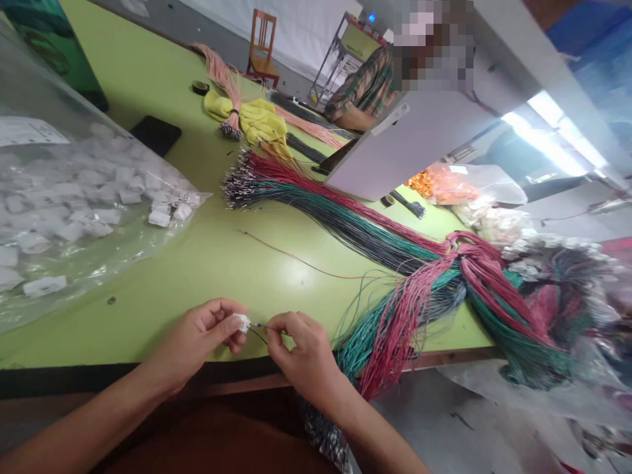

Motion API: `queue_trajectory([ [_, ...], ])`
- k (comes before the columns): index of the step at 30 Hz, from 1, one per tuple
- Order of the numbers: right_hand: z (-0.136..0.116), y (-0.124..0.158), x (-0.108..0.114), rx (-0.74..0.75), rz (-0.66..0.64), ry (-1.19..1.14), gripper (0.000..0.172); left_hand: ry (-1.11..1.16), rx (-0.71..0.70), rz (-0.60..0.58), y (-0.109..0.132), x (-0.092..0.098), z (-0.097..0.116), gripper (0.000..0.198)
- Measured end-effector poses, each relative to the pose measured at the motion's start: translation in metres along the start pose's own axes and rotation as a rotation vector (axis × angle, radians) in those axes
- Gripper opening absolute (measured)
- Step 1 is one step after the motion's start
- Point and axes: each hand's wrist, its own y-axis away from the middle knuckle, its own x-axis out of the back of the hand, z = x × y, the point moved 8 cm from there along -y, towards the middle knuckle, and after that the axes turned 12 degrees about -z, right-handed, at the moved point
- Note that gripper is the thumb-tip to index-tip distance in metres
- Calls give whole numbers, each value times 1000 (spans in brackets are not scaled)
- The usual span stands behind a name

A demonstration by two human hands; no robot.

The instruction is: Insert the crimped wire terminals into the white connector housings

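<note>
My left hand [210,332] pinches a small white connector [243,322] above the front part of the green table [197,263]. Just to its right, my right hand [299,339] is closed on a thin dark wire [261,326], whose metal tip points at the connector. Whether the tip is inside the connector cannot be made out. Another dark wire curves between the two hands, below the first. Behind them a single reddish wire [296,258] lies across the table. A large bundle of red, green and black wires [336,214] stretches to the right, its metal ends at the left.
A clear bag of white connectors [83,210] covers the left side. Behind it lies a black phone [157,135]. Farther back are a yellow cloth [261,122] and pink wires [220,69]. A person in a plaid sleeve [368,85] sits behind a pale panel [409,138]. Wires hang over the front edge.
</note>
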Motion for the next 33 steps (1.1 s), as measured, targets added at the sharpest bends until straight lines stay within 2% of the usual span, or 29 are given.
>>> queue_trajectory([
  [5, -4, -2, -9, 81, -32, -102, 13, -2, 19, -8, -1, -2, -1, 27],
  [10, -2, -4, -15, 36, -56, -158, 13, 11, 36, 13, 0, -1, -2, 30],
  [13, 6, -14, -11, 10, -184, -244, 12, -5, 35, 14, 1, -1, -2, 31],
  [15, 22, -29, 3, -16, -232, -249, 14, -17, 20, 15, 1, -1, -1, 31],
  [16, 34, -39, 15, -49, -198, -196, 15, -21, 12, 17, 0, -1, -1, 30],
  [18, 65, -58, 47, -174, -5, 39, 10, -22, 5, 24, 0, -1, -1, 30],
  [19, 79, -66, 56, -229, 34, 147, 6, -20, 3, 25, 0, -1, -1, 29],
  [20, 91, -74, 60, -247, 37, 189, 1, -17, 1, 23, 0, -1, -1, 29],
  [22, 108, -83, 57, -242, -5, 218, 10, -11, -4, 15, 0, -2, -1, 29],
  [24, 113, -82, 51, -209, -41, 205, 17, -9, -7, 5, -1, -3, 0, 29],
  [28, 95, -55, 52, -177, -15, 169, 13, -10, -16, -9, -1, -4, 2, 28],
  [31, 57, -29, 50, -110, -16, 72, 9, -25, -16, -20, -1, -6, 3, 28],
  [33, 25, -16, 38, 9, -94, -86, 8, -48, -17, -19, -2, -6, 4, 28],
])
